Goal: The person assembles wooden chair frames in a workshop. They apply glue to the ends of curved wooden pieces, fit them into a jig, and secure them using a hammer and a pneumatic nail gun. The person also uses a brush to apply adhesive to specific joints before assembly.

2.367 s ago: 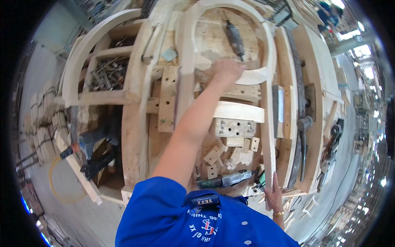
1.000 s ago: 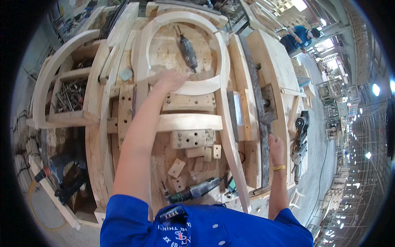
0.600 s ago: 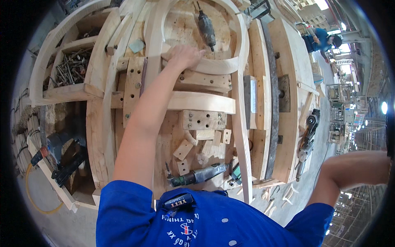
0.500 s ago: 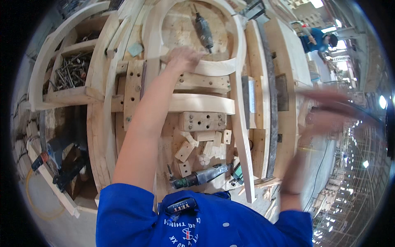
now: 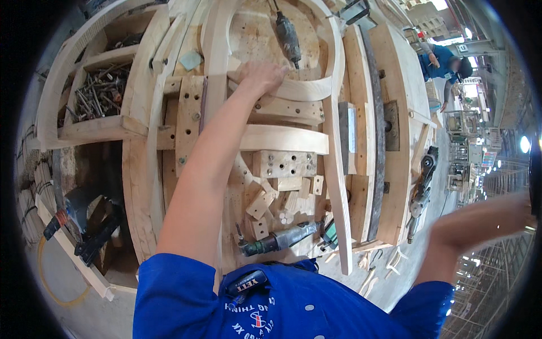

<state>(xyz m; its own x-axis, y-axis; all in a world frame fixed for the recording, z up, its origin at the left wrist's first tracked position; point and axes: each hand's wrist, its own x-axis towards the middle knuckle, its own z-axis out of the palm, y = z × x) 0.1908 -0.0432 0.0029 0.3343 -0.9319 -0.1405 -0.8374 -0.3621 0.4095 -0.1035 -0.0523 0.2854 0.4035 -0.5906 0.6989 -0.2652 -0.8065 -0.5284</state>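
My left hand (image 5: 262, 76) reaches far over the wooden jig table and rests with closed fingers on a curved pale wood rail (image 5: 299, 89) set across an arched chair-back frame (image 5: 334, 141). A second curved rail (image 5: 282, 138) lies lower across the frame. My right hand (image 5: 480, 223) is raised at the right, off the table, blurred by motion; its fingers and any contents are unreadable.
A grey power tool (image 5: 288, 37) lies inside the arch; a pneumatic tool (image 5: 279, 240) and several small wood blocks (image 5: 265, 203) sit near me. A bin of metal bolts (image 5: 99, 93) stands left. Another tool (image 5: 420, 189) lies right. A person in blue (image 5: 443, 59) works far right.
The view shifted slightly. My left hand stays on the curved rail. My right arm lifted from the table's right edge and now swings in the air at the right.
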